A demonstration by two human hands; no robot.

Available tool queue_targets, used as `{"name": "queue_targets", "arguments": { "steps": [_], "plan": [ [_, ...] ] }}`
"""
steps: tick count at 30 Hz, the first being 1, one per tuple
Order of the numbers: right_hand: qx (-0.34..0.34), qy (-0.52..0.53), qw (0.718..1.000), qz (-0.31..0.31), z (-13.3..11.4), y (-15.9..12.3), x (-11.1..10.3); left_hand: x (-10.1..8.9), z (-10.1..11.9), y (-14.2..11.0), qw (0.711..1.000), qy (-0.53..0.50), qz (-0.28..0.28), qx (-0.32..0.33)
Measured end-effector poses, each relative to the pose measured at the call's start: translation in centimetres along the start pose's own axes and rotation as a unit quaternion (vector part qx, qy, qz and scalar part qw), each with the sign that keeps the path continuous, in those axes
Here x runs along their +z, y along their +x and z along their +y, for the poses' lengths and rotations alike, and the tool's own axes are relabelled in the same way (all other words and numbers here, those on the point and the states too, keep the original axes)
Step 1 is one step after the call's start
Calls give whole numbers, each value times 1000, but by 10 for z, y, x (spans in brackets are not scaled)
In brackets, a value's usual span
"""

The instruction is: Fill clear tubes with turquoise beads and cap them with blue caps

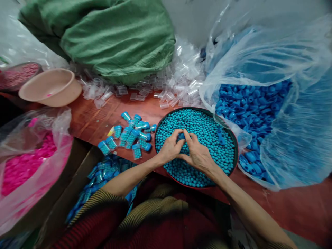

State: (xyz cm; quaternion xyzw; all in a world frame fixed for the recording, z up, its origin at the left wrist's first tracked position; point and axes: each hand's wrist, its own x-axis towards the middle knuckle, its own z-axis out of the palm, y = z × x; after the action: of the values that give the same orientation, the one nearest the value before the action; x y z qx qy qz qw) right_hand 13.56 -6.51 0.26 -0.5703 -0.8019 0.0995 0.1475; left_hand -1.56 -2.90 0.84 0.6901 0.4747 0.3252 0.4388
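Over a round basin (235, 152) of small turquoise beads (197, 121), my two hands meet fingertip to fingertip. My left hand (169, 149) is closed, its fingers curled around a small piece with a blue cap (181, 136). From the other side, my right hand (198, 151) bends its fingers and thumb onto the same piece. Fingers hide most of it, so whatever is below the cap cannot be made out. A few loose blue caps (221, 138) lie on the beads at the right. Left of the basin are several bead-filled clear tubes with blue caps (132, 136).
Clear empty tubes (186, 76) heap along the back, beside a green cloth sack (116, 38). A plastic bag of blue caps (249, 107) stands right. At left are a beige bowl (52, 88) and a bag of pink pieces (31, 162). Filled tubes (103, 176) lie below the table edge.
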Motion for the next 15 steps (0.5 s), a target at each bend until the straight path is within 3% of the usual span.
{"name": "queue_targets", "arguments": {
  "steps": [3,5,7,9,11,13,15],
  "plan": [
    [21,-2,999,40,10,-4,-1,-46,-11,-13,984,137,109,-31],
    [38,0,998,57,17,-9,1,-77,-22,-21,947,257,176,-75],
    [45,-2,997,64,18,-13,5,-100,-34,-24,902,365,207,-100],
    [25,-4,997,74,9,-13,6,-118,-46,-18,875,427,206,-102],
    [-51,-4,997,57,-11,-4,6,-134,-59,-1,870,443,194,-97],
    [-159,-5,987,0,-38,16,8,-151,-75,21,871,442,181,-114],
    [-209,-15,976,-50,-65,46,16,-170,-92,44,875,441,133,-147]
  ]
}}
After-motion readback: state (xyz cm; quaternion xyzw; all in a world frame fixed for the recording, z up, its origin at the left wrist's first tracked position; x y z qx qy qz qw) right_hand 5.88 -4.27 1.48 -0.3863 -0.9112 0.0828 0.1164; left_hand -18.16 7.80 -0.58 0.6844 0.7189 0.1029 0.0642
